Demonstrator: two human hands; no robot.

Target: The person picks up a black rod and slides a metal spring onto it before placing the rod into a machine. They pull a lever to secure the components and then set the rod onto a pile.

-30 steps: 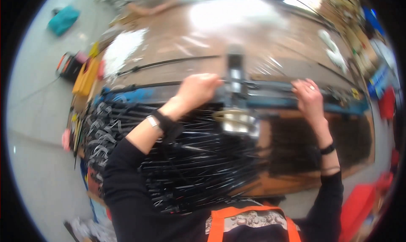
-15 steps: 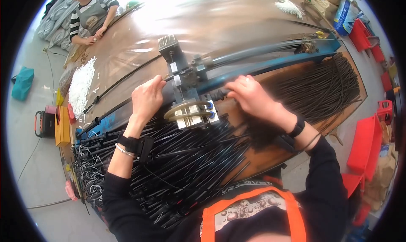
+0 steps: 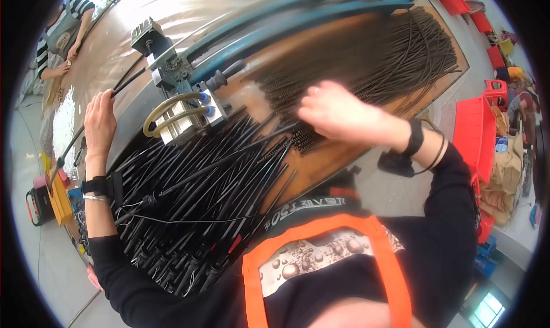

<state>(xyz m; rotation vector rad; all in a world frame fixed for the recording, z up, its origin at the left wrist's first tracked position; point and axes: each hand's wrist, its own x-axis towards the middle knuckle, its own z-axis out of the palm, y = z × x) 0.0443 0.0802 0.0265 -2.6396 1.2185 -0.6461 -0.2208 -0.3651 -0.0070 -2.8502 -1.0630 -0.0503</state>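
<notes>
My left hand (image 3: 99,121) is closed round a long thin black rod (image 3: 71,140), which runs from the clamp machine down past my wrist. The machine (image 3: 186,98) has a metal block, two looped hoses and a black ribbed handle (image 3: 216,80), which neither hand touches. My right hand (image 3: 329,110) is curled shut above the near edge of a pile of dark coil springs (image 3: 303,137); whatever its fingers hold is hidden. Below the machine lies a heap of black rods (image 3: 212,184), spread toward my body.
A blue rail (image 3: 298,18) crosses the table behind the machine. Long dark springs (image 3: 424,47) fill the right side. White short pieces (image 3: 65,127) lie at the left. Across the table stands a person in a striped sleeve (image 3: 77,7). Red bins (image 3: 475,133) are at the right.
My view has turned right. My right hand has left the machine's handle and moved out over the springs. My left hand has drawn away from the machine to the left along the rod.
</notes>
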